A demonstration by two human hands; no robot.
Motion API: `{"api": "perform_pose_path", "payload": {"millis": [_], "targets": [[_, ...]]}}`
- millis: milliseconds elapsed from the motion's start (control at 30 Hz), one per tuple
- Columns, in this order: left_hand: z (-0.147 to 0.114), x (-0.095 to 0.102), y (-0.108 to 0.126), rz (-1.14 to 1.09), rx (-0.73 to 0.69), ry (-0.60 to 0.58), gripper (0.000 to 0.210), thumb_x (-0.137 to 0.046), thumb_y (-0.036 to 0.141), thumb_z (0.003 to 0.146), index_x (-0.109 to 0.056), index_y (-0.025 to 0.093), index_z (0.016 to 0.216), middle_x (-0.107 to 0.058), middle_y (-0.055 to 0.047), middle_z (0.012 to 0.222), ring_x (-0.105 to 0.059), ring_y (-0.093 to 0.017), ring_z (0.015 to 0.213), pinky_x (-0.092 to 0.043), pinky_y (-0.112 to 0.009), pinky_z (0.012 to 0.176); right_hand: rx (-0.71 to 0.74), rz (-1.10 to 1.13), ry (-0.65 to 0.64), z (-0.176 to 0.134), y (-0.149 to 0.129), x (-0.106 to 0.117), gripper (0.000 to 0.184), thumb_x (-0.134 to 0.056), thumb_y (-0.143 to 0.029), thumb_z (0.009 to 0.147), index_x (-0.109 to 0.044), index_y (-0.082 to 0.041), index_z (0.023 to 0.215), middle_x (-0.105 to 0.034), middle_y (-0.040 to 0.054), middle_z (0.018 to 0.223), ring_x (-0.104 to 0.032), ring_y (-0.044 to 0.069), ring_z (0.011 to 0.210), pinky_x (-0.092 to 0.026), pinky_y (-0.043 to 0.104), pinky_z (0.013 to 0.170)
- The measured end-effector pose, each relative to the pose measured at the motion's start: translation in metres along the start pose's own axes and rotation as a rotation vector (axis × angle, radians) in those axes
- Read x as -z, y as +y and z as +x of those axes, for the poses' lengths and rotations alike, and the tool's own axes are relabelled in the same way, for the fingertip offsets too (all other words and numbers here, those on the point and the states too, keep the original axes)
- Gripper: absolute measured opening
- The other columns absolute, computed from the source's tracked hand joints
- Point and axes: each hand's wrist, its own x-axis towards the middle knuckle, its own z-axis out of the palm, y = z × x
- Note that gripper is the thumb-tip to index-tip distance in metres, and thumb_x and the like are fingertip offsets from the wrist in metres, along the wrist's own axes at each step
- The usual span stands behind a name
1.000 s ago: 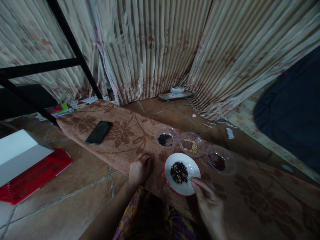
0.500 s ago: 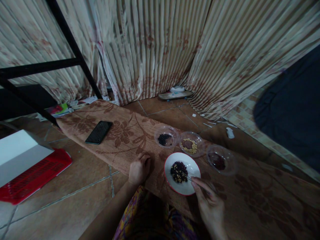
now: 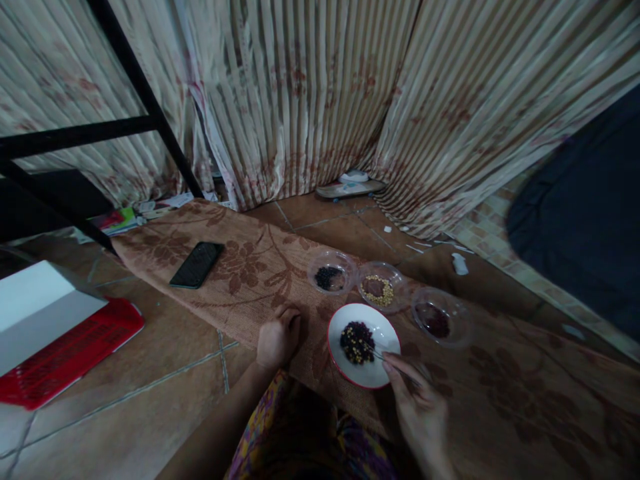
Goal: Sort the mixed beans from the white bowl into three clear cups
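Observation:
My right hand (image 3: 417,403) pinches thin metal tweezers (image 3: 379,355) over a white bowl with a red rim (image 3: 384,331). The tweezers' tips reach the pile of mixed dark and yellow beans (image 3: 357,343) in the bowl; whether a bean is between them is too small to tell. My left hand (image 3: 278,337) rests as a loose fist on the cloth, left of the bowl, with nothing seen in it. Behind the bowl stand three clear plastic bowls: one with black beans (image 3: 327,277), one with yellow beans (image 3: 384,293), one with dark red beans (image 3: 436,321).
A brown floral cloth (image 3: 240,267) covers the long narrow table. Toward its left end lies a black phone (image 3: 197,265). A red and white box (image 3: 75,340) sits on the tiled floor at left, near a black metal frame (image 3: 125,123). Striped curtains and a skateboard (image 3: 350,189) are beyond.

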Motion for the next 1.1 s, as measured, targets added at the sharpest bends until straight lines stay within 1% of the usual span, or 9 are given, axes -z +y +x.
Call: {"api": "perform_pose_path", "payload": {"millis": [133,300,400,567,667,767,933,1033,1100], "targets": [[0.0,0.0,0.0,0.015,-0.005,0.009,0.018,-0.049,0.026,0.095,-0.067,0.023,0.097,-0.069,-0.003,0.11,-0.069,-0.016,0.093,-0.054,-0.024,0.079,0.008,0.007,0.012,-0.001,-0.003,0.002,0.023,-0.067,-0.041,0.083,-0.077,-0.023,0.092,-0.075,0.0078,0.099,-0.068,0.023,0.096,-0.055,0.036,0.083],[-0.001,0.0,0.0,0.023,0.002,0.005,0.019,-0.048,0.026,0.096,-0.067,0.023,0.098,-0.07,-0.003,0.111,-0.069,-0.016,0.09,-0.054,-0.024,0.075,-0.03,-0.014,0.091,0.006,-0.013,0.008,0.024,-0.069,-0.044,0.08,-0.078,-0.023,0.089,-0.076,0.0077,0.096,-0.069,0.023,0.092,-0.056,0.036,0.081],[0.0,0.002,0.002,0.036,0.001,0.009,0.02,-0.047,0.026,0.096,-0.067,0.023,0.098,-0.069,-0.003,0.112,-0.07,-0.016,0.089,-0.054,-0.024,0.076,-0.02,-0.002,0.172,0.027,-0.02,0.01,0.026,-0.071,-0.046,0.078,-0.078,-0.022,0.087,-0.076,0.0084,0.094,-0.069,0.023,0.089,-0.056,0.036,0.081],[0.001,0.003,0.003,0.049,0.004,0.021,0.02,-0.047,0.026,0.096,-0.067,0.024,0.097,-0.07,-0.003,0.111,-0.07,-0.016,0.09,-0.055,-0.024,0.075,0.06,0.117,0.383,0.079,-0.029,0.006,0.029,-0.07,-0.044,0.079,-0.076,-0.017,0.087,-0.076,0.0102,0.093,-0.069,0.023,0.089,-0.054,0.04,0.086],[0.001,0.001,0.0,0.047,0.005,0.027,0.02,-0.048,0.025,0.095,-0.068,0.024,0.098,-0.07,-0.003,0.111,-0.07,-0.016,0.089,-0.055,-0.024,0.075,0.066,0.159,0.453,0.089,-0.031,0.004,0.029,-0.072,-0.044,0.077,-0.076,-0.016,0.087,-0.075,0.0107,0.093,-0.069,0.023,0.089,-0.053,0.041,0.087],[0.001,0.0,-0.001,0.041,-0.007,0.035,0.02,-0.048,0.026,0.095,-0.068,0.024,0.097,-0.07,-0.003,0.111,-0.07,-0.016,0.091,-0.054,-0.025,0.076,0.038,0.159,0.427,0.076,-0.029,0.008,0.029,-0.073,-0.044,0.076,-0.076,-0.017,0.088,-0.076,0.0102,0.094,-0.07,0.023,0.089,-0.053,0.04,0.088],[0.001,0.0,0.0,0.04,-0.01,0.02,0.02,-0.048,0.026,0.095,-0.068,0.023,0.097,-0.07,-0.003,0.11,-0.07,-0.016,0.089,-0.054,-0.024,0.074,-0.177,0.071,0.366,0.036,-0.025,0.023,0.034,-0.076,-0.049,0.07,-0.078,-0.019,0.086,-0.077,0.0095,0.091,-0.071,0.026,0.089,-0.054,0.04,0.088],[0.0,-0.001,-0.001,0.038,-0.008,0.019,0.021,-0.048,0.027,0.096,-0.068,0.023,0.098,-0.07,-0.003,0.109,-0.07,-0.015,0.088,-0.054,-0.024,0.075,-0.291,0.011,0.282,0.016,-0.023,0.032,0.038,-0.076,-0.054,0.066,-0.078,-0.02,0.084,-0.077,0.0098,0.091,-0.072,0.028,0.089,-0.056,0.039,0.082],[0.0,-0.002,-0.001,0.041,-0.003,0.025,0.02,-0.048,0.027,0.096,-0.068,0.023,0.098,-0.071,-0.002,0.108,-0.07,-0.015,0.087,-0.053,-0.023,0.074,-0.307,-0.011,0.22,0.007,-0.021,0.036,0.039,-0.075,-0.055,0.065,-0.078,-0.021,0.082,-0.077,0.0096,0.091,-0.072,0.028,0.088,-0.057,0.038,0.079]]}}
